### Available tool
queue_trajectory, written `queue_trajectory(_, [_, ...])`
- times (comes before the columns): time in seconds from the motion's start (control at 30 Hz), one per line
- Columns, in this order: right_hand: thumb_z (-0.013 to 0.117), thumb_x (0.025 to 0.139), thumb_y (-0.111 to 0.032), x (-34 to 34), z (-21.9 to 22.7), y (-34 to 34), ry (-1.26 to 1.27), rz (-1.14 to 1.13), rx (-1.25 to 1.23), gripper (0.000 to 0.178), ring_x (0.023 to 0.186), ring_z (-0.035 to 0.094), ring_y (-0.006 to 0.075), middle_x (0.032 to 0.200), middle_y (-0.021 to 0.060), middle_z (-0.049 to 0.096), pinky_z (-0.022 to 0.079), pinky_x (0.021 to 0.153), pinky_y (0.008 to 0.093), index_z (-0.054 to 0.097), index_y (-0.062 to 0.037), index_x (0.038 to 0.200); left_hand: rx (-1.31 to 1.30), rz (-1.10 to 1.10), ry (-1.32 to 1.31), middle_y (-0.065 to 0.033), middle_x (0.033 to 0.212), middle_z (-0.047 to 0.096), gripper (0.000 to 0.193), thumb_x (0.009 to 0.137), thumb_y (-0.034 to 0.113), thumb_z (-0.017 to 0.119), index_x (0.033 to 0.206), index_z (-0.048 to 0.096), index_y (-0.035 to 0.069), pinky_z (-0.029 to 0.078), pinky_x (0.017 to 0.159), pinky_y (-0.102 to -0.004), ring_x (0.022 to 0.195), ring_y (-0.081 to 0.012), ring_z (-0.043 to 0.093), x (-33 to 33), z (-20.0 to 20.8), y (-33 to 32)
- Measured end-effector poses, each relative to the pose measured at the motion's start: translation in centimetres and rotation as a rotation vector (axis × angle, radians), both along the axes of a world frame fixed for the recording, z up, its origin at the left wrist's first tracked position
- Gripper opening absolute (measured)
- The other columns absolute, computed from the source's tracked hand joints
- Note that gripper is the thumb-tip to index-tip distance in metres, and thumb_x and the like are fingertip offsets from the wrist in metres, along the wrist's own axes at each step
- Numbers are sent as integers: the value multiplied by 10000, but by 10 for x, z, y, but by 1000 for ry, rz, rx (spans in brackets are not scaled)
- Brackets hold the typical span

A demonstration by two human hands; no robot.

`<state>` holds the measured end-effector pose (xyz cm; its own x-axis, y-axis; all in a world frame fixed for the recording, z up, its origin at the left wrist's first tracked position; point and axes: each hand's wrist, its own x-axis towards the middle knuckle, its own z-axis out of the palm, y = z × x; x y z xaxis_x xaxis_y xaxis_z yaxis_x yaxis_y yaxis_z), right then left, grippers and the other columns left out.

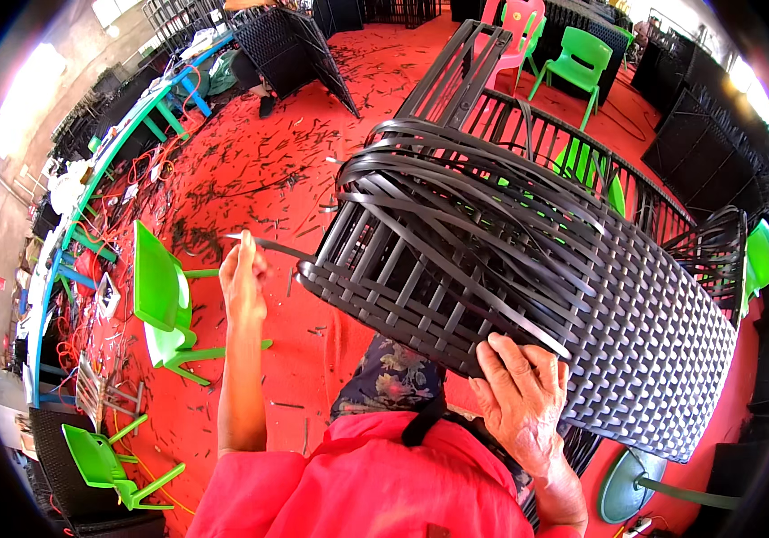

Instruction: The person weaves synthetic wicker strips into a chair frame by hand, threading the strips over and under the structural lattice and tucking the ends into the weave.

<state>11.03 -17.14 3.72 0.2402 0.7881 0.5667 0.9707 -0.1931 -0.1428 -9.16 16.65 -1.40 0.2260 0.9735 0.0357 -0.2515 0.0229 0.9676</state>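
Left hand (245, 276): finger and thumb pinching a black flat strip (281, 248) near its pale end, pulled out clear of the work. Right hand (521, 394): fingers bent, laid on the near lower edge of the woven panel (649, 350); can't tell if they grip anything underneath. The panel lies aslant before me, running from mid-view off to my right.

Progress, my estimate: well over half. Right part closed in dense over-and-under weave; a narrow woven band also follows the near edge leftward. Left to fill: the bare ribs (402, 289) at the left end, beneath a thick sheaf of loose strips (456, 170).

Appearance: black, grey sheen on the finished weave, rows tight and even; the unfinished end gappy, strips looping untidily.

Beyond: offcuts (200, 240) over the red floor (299, 314), a green plastic chair (158, 278) to my left.
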Motion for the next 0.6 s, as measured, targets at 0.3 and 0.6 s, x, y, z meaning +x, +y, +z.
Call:
queue_trajectory(0.3, [741,709,-202,-8,-13,-5,-87,-17,-20,410,1007,527,234,1239,102,595,429,783,362,679,-78,1094,1528,-406,605,-92,1228,584,534,828,466,669,1179,633,65,432,962,-436,1126,-288,579,66,48,-146])
queue_trajectory(0.6, [722,717,-139,-25,-24,-65,130,69,148,259,1086,571,196,1141,1,658,430,989,417,723,-141,977,1666,-354,581,-102,1214,596,505,796,453,704,1124,650,74,413,968,-494,1156,-308,542,83,28,-164])
